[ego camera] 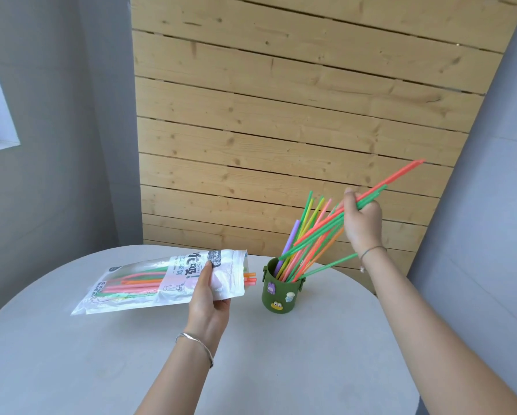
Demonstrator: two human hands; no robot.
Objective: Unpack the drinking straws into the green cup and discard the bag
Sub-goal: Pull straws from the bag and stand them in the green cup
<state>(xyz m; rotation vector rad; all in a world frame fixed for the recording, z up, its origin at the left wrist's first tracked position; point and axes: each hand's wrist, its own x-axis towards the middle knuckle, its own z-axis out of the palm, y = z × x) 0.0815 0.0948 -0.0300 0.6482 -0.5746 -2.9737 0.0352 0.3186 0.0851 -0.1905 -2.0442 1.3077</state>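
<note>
Several drinking straws (pixel 305 244) stand fanned out in the green cup (pixel 281 290), leaning in different directions; colours include green, orange, pink, yellow and purple. The cup sits upright on the round grey table (pixel 326 354), right of centre, and carries small decorative figures on its wall. The right hand (pixel 363 218) is raised above and to the right of the cup, fingers clenched around a small bunch of green and pink straws (pixel 395 182) whose lower ends slant down toward the cup opening. The left hand (pixel 209 298) grasps the plastic bag (pixel 161 280) near its open mouth, thumb on top. The bag lies tilted just left of the cup, with more straws inside and a few orange ends protruding from the mouth. A silver bracelet (pixel 196 344) circles the left wrist. A wooden slatted panel (pixel 296 115) stands behind the table.
</note>
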